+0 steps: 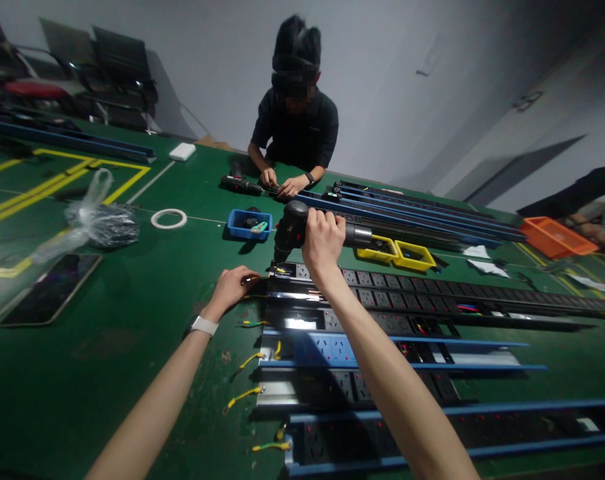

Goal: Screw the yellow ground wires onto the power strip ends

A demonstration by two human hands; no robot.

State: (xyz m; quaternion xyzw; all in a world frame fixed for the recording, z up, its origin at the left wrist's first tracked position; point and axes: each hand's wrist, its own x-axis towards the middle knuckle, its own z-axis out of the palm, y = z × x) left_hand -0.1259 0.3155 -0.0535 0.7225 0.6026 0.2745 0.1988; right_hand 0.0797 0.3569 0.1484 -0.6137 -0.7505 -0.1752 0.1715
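Note:
My right hand [325, 237] is wrapped round a black cordless drill [291, 227]. The drill stands nose down over the left end of the farthest black power strip [377, 280] in the near group. At that same end, my left hand [231, 288] has its fingers closed on a thin yellow-green wire [262, 277]; the fingertips partly hide it. Below lie more socket strips in black and blue housings, among them a blue-edged strip [322, 347]. Short yellow-green wires [245, 398] stick out of their left ends.
Opposite, a co-worker [297, 113] handles small parts beside another drill [242, 185]. A blue bin [249, 225], yellow bins [415, 256] and an orange crate [557, 237] stand on the green table [132, 373]. A phone [52, 290], tape ring [169, 219] and plastic bag [99, 217] lie left.

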